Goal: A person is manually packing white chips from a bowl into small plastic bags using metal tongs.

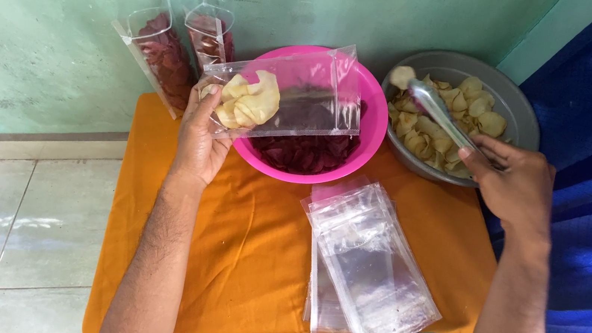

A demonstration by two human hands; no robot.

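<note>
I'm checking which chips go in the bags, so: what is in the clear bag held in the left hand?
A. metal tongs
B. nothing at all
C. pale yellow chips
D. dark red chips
C: the clear bag gripped by the left hand holds a cluster of pale yellow chips at its closed end, like those in the grey bowl.

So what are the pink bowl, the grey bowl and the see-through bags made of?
The pink bowl looks like plastic: bright, even colour and a smooth, slightly shiny rim. The grey bowl seems to be metal, dull and greyish with a thin rim, though it could be enamel. The see-through bags look like thin clear plastic film: they are glossy, crinkled, and the orange cloth shows through.
</note>
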